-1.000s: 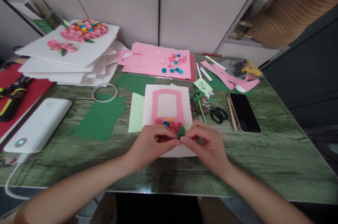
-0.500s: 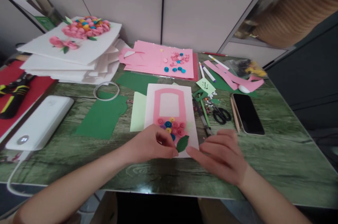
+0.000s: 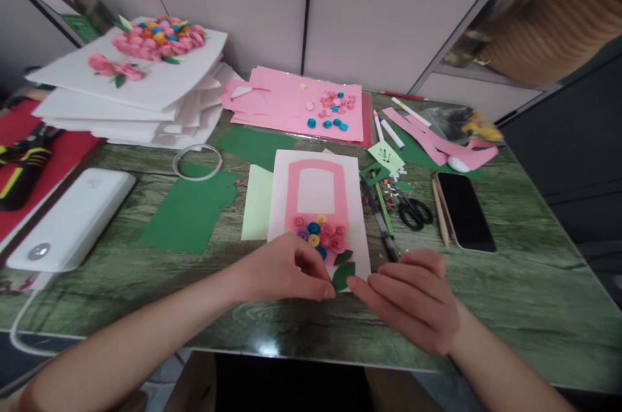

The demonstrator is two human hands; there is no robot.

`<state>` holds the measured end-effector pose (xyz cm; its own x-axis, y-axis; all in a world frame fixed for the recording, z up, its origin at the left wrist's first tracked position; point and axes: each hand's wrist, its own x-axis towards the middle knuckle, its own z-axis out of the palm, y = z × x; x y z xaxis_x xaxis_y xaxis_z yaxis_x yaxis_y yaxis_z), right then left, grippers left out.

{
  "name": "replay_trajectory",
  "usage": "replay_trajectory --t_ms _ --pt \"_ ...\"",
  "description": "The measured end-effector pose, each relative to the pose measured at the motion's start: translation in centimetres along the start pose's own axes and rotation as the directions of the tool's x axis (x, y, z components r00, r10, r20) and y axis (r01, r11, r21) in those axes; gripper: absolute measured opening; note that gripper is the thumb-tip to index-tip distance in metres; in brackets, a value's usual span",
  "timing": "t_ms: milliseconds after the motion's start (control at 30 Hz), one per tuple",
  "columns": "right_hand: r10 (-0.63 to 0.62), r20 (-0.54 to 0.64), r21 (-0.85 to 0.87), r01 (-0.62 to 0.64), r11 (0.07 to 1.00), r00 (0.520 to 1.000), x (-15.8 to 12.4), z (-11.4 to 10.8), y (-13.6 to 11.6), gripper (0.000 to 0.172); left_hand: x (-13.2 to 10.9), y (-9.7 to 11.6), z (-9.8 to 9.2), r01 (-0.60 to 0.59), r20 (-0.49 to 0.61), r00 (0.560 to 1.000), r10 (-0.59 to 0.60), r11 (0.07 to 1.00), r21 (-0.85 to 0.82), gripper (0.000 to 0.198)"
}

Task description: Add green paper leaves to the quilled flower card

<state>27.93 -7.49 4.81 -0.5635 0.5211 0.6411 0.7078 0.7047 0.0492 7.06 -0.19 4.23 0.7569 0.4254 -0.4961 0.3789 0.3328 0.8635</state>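
Before me lies a white card with a pink basket shape and several rolled paper flowers on it. My left hand is closed at the card's lower edge, its fingertips at the lower left end of a green paper leaf. My right hand has its fingers curled, with one fingertip against the leaf's right side. Just above, a second green leaf rests beneath the pink flowers. My left fingers hide part of the card's lower left.
Black scissors, pens and a phone lie to the right. Green paper, a tape ring and a white power bank are left. Pink sheets with loose flowers lie behind.
The held leaf has moved down toward me, uncovering the second leaf on the card. My right fingertip has come against the held leaf. The view has shifted slightly.
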Motion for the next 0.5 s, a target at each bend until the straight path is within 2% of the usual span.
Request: replay_trajectory --t_ms 67,133,167,200,267,333,500 --pt "-0.064 -0.05 -0.002 0.064 0.998 0.997 -0.2 0.0 0.6 0.01 0.1 0.1 -0.1 -0.012 -0.049 0.999 0.014 0.999 0.04 0.015" --pt "-0.035 -0.058 -0.014 0.035 0.999 0.998 -0.6 0.0 1.3 0.011 0.0 0.3 -0.3 -0.054 -0.192 0.978 0.08 0.989 0.136 0.016" --pt "-0.011 -0.051 -0.01 0.01 1.0 0.999 -0.8 0.1 1.7 0.011 -0.1 0.5 -0.4 -0.083 -0.284 0.948 0.143 0.974 0.213 0.016" --pt "0.006 -0.034 0.003 -0.006 1.0 0.999 -1.1 0.3 1.9 0.011 -0.3 0.6 -0.5 -0.11 -0.373 0.899 0.227 0.944 0.31 0.016" --pt "-0.006 0.041 0.055 0.004 0.998 0.999 -1.5 0.8 2.1 0.01 -0.5 0.8 -0.8 -0.149 -0.465 0.784 0.412 0.851 0.503 0.017" --pt "-0.054 0.126 0.112 0.04 0.993 0.991 -1.6 1.6 1.8 0.006 -0.6 0.8 -0.9 -0.168 -0.466 0.704 0.536 0.763 0.624 0.021" --pt "-0.134 0.204 0.159 0.102 0.982 0.97 -1.5 3.3 0.8 0.009 0.0 0.0 -1.0 -0.166 -0.35 0.605 0.715 0.543 0.823 0.023"
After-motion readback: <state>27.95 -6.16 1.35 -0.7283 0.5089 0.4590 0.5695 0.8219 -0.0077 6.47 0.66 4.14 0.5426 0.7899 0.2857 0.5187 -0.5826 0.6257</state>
